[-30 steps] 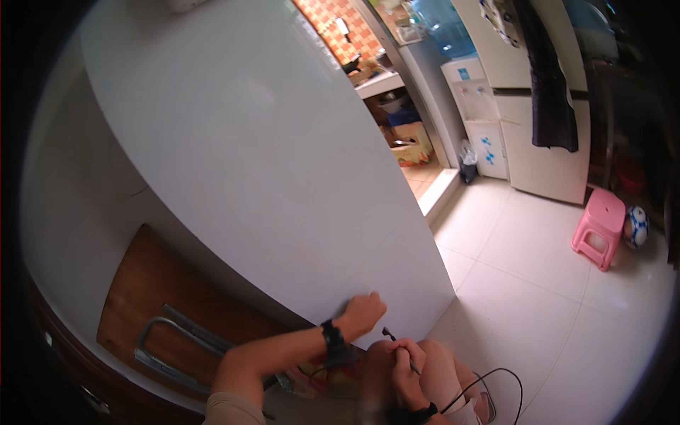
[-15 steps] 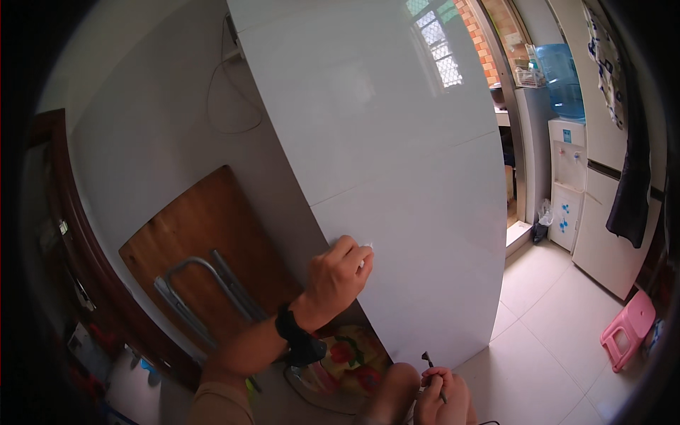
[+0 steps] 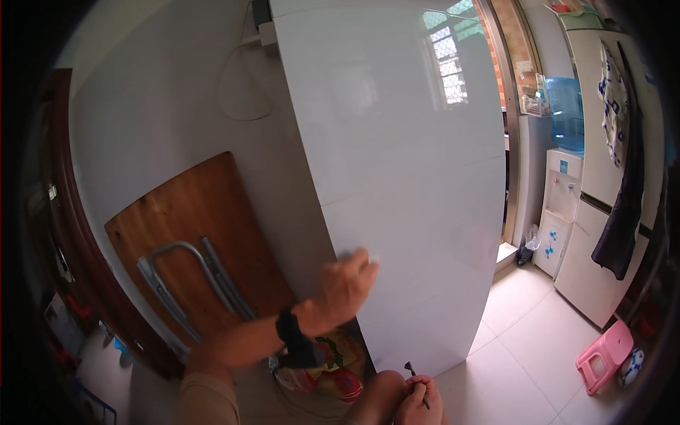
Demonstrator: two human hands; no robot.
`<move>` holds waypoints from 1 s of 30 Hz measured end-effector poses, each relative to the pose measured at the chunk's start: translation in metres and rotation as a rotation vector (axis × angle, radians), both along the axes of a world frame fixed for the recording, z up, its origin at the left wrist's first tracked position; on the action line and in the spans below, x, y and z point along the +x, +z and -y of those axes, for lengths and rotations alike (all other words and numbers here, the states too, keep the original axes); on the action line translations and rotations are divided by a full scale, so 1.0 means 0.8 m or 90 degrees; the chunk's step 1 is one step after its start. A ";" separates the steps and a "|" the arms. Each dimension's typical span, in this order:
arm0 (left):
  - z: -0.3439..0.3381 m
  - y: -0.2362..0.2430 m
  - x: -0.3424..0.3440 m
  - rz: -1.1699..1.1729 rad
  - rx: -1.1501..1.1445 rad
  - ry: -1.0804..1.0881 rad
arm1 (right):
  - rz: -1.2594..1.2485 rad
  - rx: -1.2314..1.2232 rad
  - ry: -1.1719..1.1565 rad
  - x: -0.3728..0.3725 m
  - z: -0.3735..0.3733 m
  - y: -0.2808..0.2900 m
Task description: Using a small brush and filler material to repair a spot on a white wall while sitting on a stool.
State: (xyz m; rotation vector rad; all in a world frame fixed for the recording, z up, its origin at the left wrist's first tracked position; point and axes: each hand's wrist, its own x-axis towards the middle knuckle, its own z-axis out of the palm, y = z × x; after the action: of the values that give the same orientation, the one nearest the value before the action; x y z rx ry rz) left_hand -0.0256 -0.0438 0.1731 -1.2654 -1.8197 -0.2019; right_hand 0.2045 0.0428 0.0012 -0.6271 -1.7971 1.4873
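Off to the left of both hands, a wooden board is leaning against the wall with its grey metal legs showing. Nearer in, the left hand, a black band around its wrist, is holding itself up at the near edge of the white panel. Its fingers are curling in, seemingly pinching a small white piece; it's too blurred for me to tell what that is, or whether it's touching the panel. A patterned bundle is lying below that hand.

Further right and lower, beside the knee, the right hand is pinching the thin handle of a dark tool, its flared head pointing up and leftward. A pink stool is standing well to the right of that hand.

I'd say the left hand is doing the active step, working with the white piece at the panel, while the right is holding the tool ready. The next move is probably calling for a steady left grip, with the tool staying clear of the knee.
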 end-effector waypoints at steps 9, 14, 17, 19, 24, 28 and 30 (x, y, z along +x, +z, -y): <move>0.003 -0.038 0.015 0.048 0.033 0.019 | 0.038 -0.068 0.002 0.004 -0.004 0.002; 0.024 -0.075 0.021 0.166 -0.087 0.073 | 0.023 -0.021 0.032 0.008 -0.002 0.011; 0.019 -0.014 0.023 0.093 -0.041 0.055 | 0.057 -0.033 0.030 0.006 -0.008 0.003; 0.009 0.043 0.033 0.048 0.094 -0.020 | 0.080 -0.051 0.017 0.001 -0.007 -0.006; 0.010 0.090 0.031 -0.009 0.214 0.009 | -0.037 -0.152 0.077 -0.007 0.001 -0.030; 0.016 0.025 0.035 0.075 0.070 0.148 | 0.046 0.022 0.024 -0.001 -0.002 -0.020; 0.016 -0.019 0.037 0.123 0.042 0.144 | 0.090 0.034 0.002 0.004 -0.003 -0.016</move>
State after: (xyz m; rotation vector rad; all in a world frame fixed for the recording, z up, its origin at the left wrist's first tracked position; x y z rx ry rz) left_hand 0.0036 -0.0562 0.1576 -1.0138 -2.0872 -0.2636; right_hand 0.2079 0.0450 -0.0114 -0.7186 -1.9393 1.4235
